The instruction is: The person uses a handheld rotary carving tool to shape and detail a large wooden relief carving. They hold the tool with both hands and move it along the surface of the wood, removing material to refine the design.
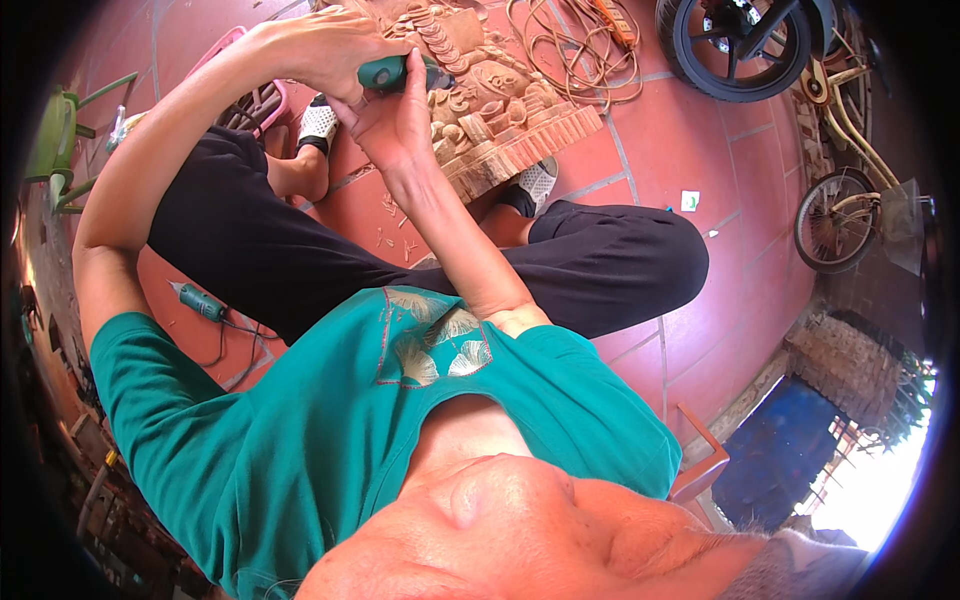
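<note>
A green hand tool (384,73) with a greyish front end lies across the edge of a carved wooden relief panel (485,100). My left hand (325,48) reaches over from the left and is closed about the tool, its fingers partly hidden. From below, my right hand (392,122) also grips it, thumb up along its side. The tool's working tip is too small to make out against the carving. The panel is thick, pale brown wood with deep figures and scrolls, and it lies on the floor between my feet.
Wood shavings (390,238) lie on the red tiles. An orange cord (570,60) is coiled beyond the panel. Another green power tool (200,302) with a cord rests at my left. A motorbike wheel (735,45) and a bicycle wheel (838,222) stand at the right.
</note>
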Available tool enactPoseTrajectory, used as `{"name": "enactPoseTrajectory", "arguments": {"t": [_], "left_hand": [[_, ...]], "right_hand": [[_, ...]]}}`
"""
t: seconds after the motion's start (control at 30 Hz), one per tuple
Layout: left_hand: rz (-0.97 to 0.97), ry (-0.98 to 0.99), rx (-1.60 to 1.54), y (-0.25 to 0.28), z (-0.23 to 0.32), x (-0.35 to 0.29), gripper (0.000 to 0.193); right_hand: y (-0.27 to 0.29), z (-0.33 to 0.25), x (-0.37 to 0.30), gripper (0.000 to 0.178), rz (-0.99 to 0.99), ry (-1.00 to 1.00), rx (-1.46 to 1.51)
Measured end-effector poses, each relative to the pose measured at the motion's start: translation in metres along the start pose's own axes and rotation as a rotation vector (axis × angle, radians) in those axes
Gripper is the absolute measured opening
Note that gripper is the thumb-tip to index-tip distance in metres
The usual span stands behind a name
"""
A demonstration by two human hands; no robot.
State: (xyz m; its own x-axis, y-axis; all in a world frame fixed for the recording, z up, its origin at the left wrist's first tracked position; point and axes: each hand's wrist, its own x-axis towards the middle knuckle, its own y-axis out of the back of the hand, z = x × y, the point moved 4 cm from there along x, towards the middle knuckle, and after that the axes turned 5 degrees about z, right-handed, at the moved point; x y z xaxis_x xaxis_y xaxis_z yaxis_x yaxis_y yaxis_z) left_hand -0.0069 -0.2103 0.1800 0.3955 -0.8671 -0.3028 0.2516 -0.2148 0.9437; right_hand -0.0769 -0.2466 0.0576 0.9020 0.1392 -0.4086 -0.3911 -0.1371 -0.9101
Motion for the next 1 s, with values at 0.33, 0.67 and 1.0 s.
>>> {"name": "enactPoseTrajectory", "arguments": {"t": [0.33,0.67,1.0], "left_hand": [[-0.046,-0.022,0.043,-0.002,0.0,0.006,0.08],[-0.029,-0.016,0.036,-0.012,-0.006,0.012,0.082],[-0.001,-0.023,0.064,-0.012,-0.004,0.012,0.081]], "right_hand": [[0.002,-0.003,0.001,0.064,0.013,0.012,0.024],[0.009,-0.004,0.006,0.064,0.023,0.007,0.031],[0.008,-0.004,0.005,0.063,0.023,0.007,0.021]]}}
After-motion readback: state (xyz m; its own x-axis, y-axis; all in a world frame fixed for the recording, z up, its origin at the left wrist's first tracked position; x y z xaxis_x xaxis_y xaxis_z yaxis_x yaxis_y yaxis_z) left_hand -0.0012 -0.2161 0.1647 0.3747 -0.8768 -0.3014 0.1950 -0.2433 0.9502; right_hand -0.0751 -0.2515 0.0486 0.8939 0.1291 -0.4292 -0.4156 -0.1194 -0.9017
